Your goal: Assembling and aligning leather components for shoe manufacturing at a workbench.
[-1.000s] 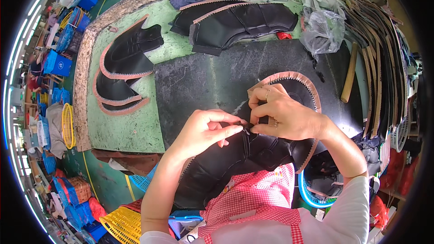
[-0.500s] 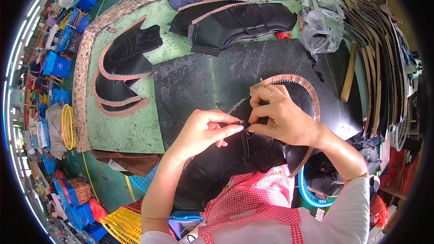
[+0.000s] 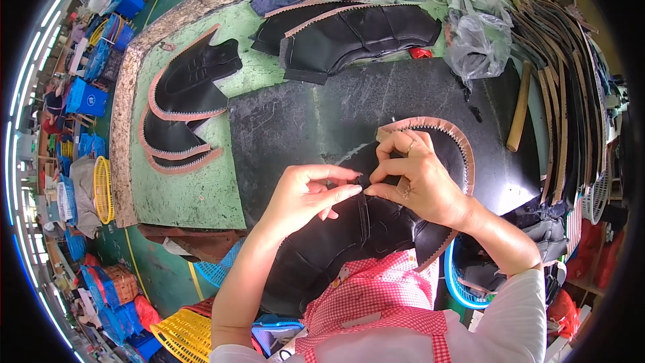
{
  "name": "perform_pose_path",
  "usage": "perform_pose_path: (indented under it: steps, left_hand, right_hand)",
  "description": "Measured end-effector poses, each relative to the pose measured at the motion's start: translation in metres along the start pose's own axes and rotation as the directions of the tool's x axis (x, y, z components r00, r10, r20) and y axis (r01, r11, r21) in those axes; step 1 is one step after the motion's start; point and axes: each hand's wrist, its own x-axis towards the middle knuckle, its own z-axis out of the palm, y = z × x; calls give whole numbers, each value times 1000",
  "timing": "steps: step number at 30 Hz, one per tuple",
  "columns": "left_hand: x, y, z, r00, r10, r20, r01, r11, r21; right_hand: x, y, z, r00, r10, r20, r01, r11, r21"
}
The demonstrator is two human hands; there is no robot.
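Note:
Both hands meet over a black leather boot upper point(image 3: 322, 249), which hangs past the table's near edge against the checked apron. A notched brown border runs along its curved edge. My left hand point(image 3: 306, 195) has thumb and forefinger close together at a small dark fold of the upper's edge. Just right of it, my right hand point(image 3: 420, 178) pinches the same spot between thumb and fingers. Its other fingers curl above the upper's rounded, brown-bordered part. Fingertips hide most of what lies between them.
More black uppers point(image 3: 191, 81) lie at the left, with others point(image 3: 363, 33) at the back. A black mat point(image 3: 289, 121) covers part of the green table. Crumpled plastic point(image 3: 477, 40), a wooden stick point(image 3: 519, 107) and a stack of strips point(image 3: 564, 94) are at the right.
My right hand and wrist have turned and shifted slightly. The upper's lower right edge has moved a little left. Both hands stay at the same fold.

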Motion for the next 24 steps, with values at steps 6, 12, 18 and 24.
perform_pose_path:
  steps: [6, 12, 18, 24]
  left_hand:
    - [1, -2, 0, 1000, 25, 9, -25, 1000, -11]
    - [2, 4, 2, 1000, -11, 10, 11, 1000, 3]
    - [12, 1, 0, 998, 58, 36, -61, 995, 75]
    - [20, -9, 3, 991, 136, 15, -137, 988, 76]
  right_hand:
    - [0, 0, -1, 999, 22, 23, -22, 1000, 3]
    - [0, 0, -1, 998, 41, 46, -42, 999, 9]
    - [-2, 4, 1, 1000, -9, 11, 9, 999, -37]
    - [1, -4, -2, 973, -193, -126, 159, 958, -238]
